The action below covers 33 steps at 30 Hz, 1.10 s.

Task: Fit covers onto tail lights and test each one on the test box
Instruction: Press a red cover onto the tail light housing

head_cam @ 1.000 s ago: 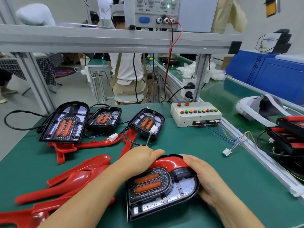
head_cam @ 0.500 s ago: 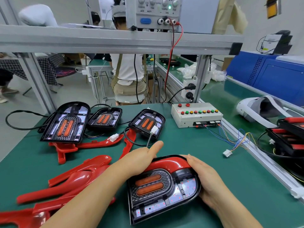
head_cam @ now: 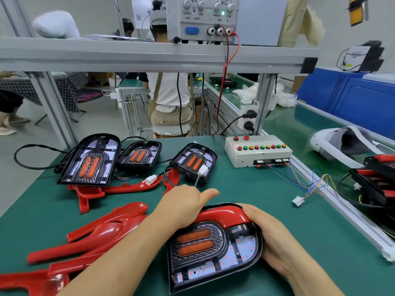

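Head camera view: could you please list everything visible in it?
tail light: one, black with orange lenses, near centre
red cover: one, on that light's far edge
bare tail lights: three, black, far left
loose covers: several, red, near left
test box: one, pale grey, far right
white connector: one, on coloured wires, right
power supply: one, grey, shelf above
headset: one, white, right conveyor
mat: one, green, bench top
left hand: rests on the red cover
right hand: grips the tail light's right edge

Black tail light [head_cam: 213,253] on table [head_cam: 245,189] at my 6 o'clock: two orange strips, red dots on board. Red cover [head_cam: 222,215] along far edge. Bare tail lights [head_cam: 92,161] at 11. Loose red covers [head_cam: 96,233] at 8. Test box [head_cam: 256,154] at 1.
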Each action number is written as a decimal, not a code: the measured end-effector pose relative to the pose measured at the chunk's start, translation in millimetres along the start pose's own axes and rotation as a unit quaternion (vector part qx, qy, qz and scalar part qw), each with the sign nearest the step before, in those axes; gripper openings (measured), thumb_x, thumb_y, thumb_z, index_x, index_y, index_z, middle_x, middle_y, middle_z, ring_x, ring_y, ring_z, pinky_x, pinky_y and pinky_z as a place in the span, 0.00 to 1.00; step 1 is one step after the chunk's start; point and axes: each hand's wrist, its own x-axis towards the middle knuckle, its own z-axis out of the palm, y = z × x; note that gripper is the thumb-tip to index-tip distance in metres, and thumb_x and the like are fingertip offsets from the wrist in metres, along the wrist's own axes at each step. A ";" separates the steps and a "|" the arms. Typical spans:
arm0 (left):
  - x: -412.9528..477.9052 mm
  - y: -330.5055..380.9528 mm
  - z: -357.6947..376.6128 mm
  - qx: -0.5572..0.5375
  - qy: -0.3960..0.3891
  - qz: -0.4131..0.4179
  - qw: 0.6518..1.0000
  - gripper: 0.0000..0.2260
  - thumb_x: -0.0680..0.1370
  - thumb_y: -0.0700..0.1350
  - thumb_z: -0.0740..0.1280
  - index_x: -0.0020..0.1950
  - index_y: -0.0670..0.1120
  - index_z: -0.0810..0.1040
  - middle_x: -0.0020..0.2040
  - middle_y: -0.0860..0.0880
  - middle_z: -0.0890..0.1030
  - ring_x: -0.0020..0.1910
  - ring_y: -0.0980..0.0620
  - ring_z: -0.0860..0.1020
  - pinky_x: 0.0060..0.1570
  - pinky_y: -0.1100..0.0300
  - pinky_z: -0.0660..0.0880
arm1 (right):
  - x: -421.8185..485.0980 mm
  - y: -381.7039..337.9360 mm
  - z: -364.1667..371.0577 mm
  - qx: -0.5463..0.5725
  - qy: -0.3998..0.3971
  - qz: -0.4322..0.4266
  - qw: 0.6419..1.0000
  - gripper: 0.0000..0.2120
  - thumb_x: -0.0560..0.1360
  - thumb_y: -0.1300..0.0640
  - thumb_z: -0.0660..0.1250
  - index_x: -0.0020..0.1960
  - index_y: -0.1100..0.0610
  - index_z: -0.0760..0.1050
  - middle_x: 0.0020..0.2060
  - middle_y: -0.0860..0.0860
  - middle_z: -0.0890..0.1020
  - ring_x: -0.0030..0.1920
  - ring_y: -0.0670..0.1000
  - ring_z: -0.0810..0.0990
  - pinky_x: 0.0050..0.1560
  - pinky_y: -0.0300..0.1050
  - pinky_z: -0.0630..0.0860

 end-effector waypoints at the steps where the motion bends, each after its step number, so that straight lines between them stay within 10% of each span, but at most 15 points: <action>1: 1.0 0.0 -0.3 0.005 -0.002 0.002 1.000 0.27 0.80 0.38 0.52 0.77 0.58 0.51 0.33 0.49 0.60 0.39 0.44 0.67 0.38 0.50 0.65 | 0.1 0.1 -0.3 0.005 0.001 0.001 1.000 0.14 0.71 0.55 0.65 0.51 0.60 0.83 0.51 0.61 0.84 0.48 0.56 0.84 0.44 0.45 0.81; 26: 4.0 25.9 8.2 0.027 -0.002 -0.040 0.999 0.30 0.78 0.37 0.54 0.76 0.55 0.49 0.36 0.48 0.62 0.41 0.42 0.70 0.36 0.50 0.67 | 3.2 1.2 3.2 -0.042 -0.001 0.032 0.999 0.24 0.61 0.57 0.76 0.55 0.62 0.79 0.49 0.63 0.84 0.46 0.61 0.84 0.50 0.52 0.79; 33: 2.9 12.7 5.6 -0.173 -0.010 -0.090 0.981 0.16 0.83 0.46 0.50 0.69 0.58 0.63 0.41 0.45 0.73 0.46 0.43 0.74 0.48 0.49 0.72 | 1.1 3.4 6.6 -0.037 0.016 -0.001 0.999 0.23 0.62 0.56 0.73 0.55 0.63 0.79 0.48 0.64 0.84 0.45 0.62 0.83 0.51 0.54 0.79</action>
